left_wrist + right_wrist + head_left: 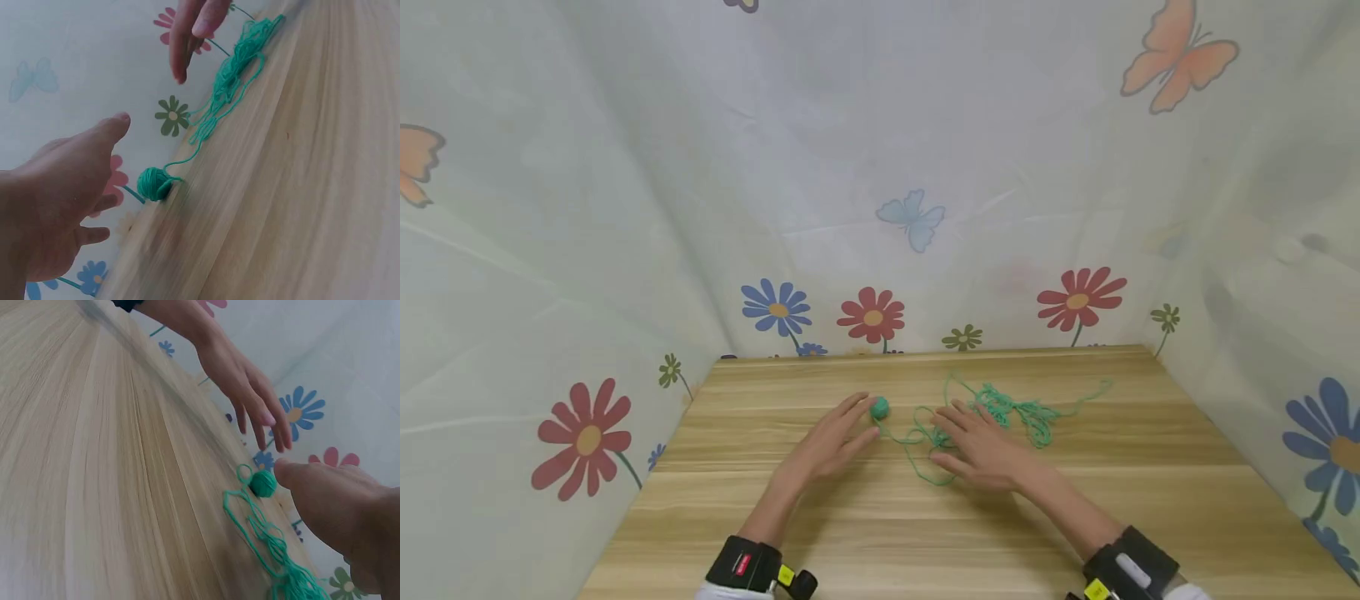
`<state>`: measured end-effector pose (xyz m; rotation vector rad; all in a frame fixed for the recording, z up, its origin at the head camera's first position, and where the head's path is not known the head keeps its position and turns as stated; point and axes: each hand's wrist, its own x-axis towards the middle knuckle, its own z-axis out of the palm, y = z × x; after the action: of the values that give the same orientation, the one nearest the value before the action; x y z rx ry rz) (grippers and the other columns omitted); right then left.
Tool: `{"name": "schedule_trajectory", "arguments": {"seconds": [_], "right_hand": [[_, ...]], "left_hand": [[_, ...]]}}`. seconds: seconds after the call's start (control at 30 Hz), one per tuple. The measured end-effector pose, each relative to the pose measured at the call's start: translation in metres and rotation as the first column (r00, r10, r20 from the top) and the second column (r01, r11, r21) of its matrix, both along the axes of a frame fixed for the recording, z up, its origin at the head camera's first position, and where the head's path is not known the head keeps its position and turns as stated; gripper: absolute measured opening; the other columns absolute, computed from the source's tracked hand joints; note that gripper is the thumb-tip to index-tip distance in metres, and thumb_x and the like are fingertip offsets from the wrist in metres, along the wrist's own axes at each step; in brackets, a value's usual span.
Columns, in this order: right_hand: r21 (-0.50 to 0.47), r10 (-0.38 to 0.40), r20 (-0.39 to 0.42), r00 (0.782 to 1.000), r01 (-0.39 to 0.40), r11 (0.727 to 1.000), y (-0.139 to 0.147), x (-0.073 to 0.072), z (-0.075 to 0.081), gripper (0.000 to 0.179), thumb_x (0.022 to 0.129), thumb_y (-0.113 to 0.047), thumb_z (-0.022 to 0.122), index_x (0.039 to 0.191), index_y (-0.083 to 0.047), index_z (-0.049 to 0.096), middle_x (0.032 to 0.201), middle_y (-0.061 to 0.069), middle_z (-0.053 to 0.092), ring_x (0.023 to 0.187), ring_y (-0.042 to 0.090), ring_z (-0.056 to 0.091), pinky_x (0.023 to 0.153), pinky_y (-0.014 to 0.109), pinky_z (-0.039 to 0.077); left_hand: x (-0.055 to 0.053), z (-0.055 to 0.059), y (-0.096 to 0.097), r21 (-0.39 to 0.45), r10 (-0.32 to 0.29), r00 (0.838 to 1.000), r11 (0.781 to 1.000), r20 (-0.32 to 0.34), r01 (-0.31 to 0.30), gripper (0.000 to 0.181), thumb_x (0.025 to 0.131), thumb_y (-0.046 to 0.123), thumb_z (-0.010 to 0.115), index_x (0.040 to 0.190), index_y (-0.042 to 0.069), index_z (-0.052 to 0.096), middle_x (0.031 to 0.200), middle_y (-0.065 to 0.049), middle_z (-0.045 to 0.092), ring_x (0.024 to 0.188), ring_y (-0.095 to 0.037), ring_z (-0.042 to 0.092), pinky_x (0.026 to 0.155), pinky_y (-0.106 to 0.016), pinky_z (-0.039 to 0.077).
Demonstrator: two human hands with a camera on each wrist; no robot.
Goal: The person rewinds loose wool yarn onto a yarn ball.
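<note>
1. A wood-grain tabletop [880, 542] stretches away from the person, black wristbands [742, 563] showing at its near edge.
2. The left hand [827, 443] holds a wide, empty grip, fingers extended and thumb apart.
3. The right hand [987, 452] is likewise spread and empty, above loose green strands; how these run beneath it is hard to tell from the head view.
4. The green yarn ball [880, 407] sits by the left fingertips. The head view makes them seem to meet; the left wrist view shows a gap.
5. A strand joins it to the yarn tangle [1037, 421], lying farther right, partly past the right hand.
6. Behind hangs a pale sheet [820, 167] printed with flowers and butterflies.
</note>
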<state>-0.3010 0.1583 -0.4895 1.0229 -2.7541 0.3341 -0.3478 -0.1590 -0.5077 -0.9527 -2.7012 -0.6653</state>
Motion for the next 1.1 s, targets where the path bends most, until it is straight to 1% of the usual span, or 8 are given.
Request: {"name": "schedule_trajectory", "arguments": {"seconds": [0.1, 0.3, 0.47, 0.6, 0.77, 0.9, 1.0, 1.1], "right_hand": [[-0.021, 0.034, 0.009, 0.999, -0.034, 0.999, -0.015, -0.005, -0.001, 0.063, 0.105, -0.042, 0.057, 0.152, -0.001, 0.048, 0.156, 0.020, 0.044, 0.146, 0.041, 0.028, 0.119, 0.068, 0.023], [-0.021, 0.078, -0.063, 0.995, -0.079, 0.997, -0.046, -0.024, -0.007, 0.057, 0.103, -0.038, 0.063, 0.141, 0.005, 0.058, 0.143, 0.023, 0.057, 0.135, 0.041, 0.045, 0.112, 0.064, 0.039], [0.014, 0.041, -0.059, 0.997, -0.040, 0.999, -0.066, -0.034, -0.009, 0.057, 0.103, -0.040, 0.062, 0.138, 0.005, 0.061, 0.137, 0.021, 0.061, 0.126, 0.035, 0.054, 0.107, 0.053, 0.047], [0.021, 0.022, -0.060, 0.998, -0.021, 1.000, -0.075, -0.040, -0.014, 0.048, 0.101, -0.040, 0.065, 0.126, 0.002, 0.068, 0.123, 0.017, 0.065, 0.108, 0.033, 0.058, 0.093, 0.050, 0.052], [-0.015, 0.018, -0.088, 0.996, -0.020, 1.000, -0.079, -0.045, -0.023, 0.026, 0.098, -0.033, 0.071, 0.099, -0.007, 0.071, 0.099, 0.009, 0.061, 0.084, 0.024, 0.055, 0.076, 0.042, 0.051], [-0.106, 0.008, -0.070, 0.998, -0.015, 0.994, -0.081, -0.049, -0.030, 0.017, 0.097, -0.022, 0.074, 0.096, -0.005, 0.074, 0.089, 0.004, 0.062, 0.077, 0.018, 0.056, 0.071, 0.035, 0.053], [-0.192, 0.000, -0.011, 1.000, -0.002, 0.981, -0.082, -0.050, -0.033, 0.011, 0.095, -0.015, 0.075, 0.094, -0.004, 0.075, 0.084, 0.001, 0.063, 0.072, 0.014, 0.056, 0.065, 0.029, 0.052], [-0.230, -0.010, 0.048, 0.999, 0.021, 0.973, -0.083, -0.050, -0.036, 0.008, 0.095, -0.012, 0.074, 0.090, -0.006, 0.074, 0.080, -0.002, 0.062, 0.071, 0.011, 0.054, 0.066, 0.026, 0.050]], "left_hand": [[-0.008, -0.002, 0.005, 0.034, 0.019, 0.997, 0.999, 0.070, -0.021, 0.056, 0.109, 0.039, 0.051, 0.158, 0.014, 0.043, 0.162, -0.010, 0.036, 0.145, -0.028, 0.034, 0.117, -0.054, 0.038], [-0.026, -0.009, 0.013, 0.076, 0.060, 0.994, 0.995, 0.096, -0.067, 0.053, 0.110, 0.033, 0.051, 0.158, 0.011, 0.043, 0.159, -0.012, 0.040, 0.143, -0.028, 0.037, 0.117, -0.052, 0.039], [-0.038, -0.013, 0.021, 0.086, 0.097, 0.988, 0.990, 0.120, -0.108, 0.053, 0.108, 0.026, 0.056, 0.157, 0.008, 0.043, 0.156, -0.018, 0.043, 0.140, -0.031, 0.041, 0.115, -0.053, 0.041], [-0.046, -0.013, 0.029, 0.050, 0.081, 0.988, 0.995, 0.129, -0.088, 0.050, 0.108, 0.024, 0.057, 0.154, 0.009, 0.048, 0.151, -0.018, 0.049, 0.135, -0.032, 0.046, 0.112, -0.054, 0.044], [-0.051, -0.014, 0.037, 0.004, 0.063, 0.992, 0.998, 0.110, -0.064, 0.044, 0.106, 0.019, 0.060, 0.148, 0.009, 0.056, 0.144, -0.015, 0.057, 0.132, -0.031, 0.051, 0.110, -0.053, 0.046], [-0.051, -0.017, 0.036, 0.018, 0.051, 0.995, 0.998, 0.083, -0.052, 0.040, 0.103, 0.013, 0.064, 0.142, 0.004, 0.061, 0.138, -0.015, 0.063, 0.128, -0.030, 0.055, 0.108, -0.051, 0.048], [-0.049, -0.019, 0.034, 0.047, 0.034, 0.997, 0.998, 0.068, -0.037, 0.038, 0.101, 0.009, 0.066, 0.138, 0.001, 0.063, 0.133, -0.014, 0.066, 0.123, -0.029, 0.058, 0.107, -0.049, 0.049], [-0.047, -0.021, 0.032, 0.083, 0.020, 0.998, 0.996, 0.064, -0.025, 0.037, 0.100, 0.008, 0.067, 0.136, 0.001, 0.064, 0.131, -0.015, 0.067, 0.122, -0.029, 0.059, 0.106, -0.048, 0.050]]}}
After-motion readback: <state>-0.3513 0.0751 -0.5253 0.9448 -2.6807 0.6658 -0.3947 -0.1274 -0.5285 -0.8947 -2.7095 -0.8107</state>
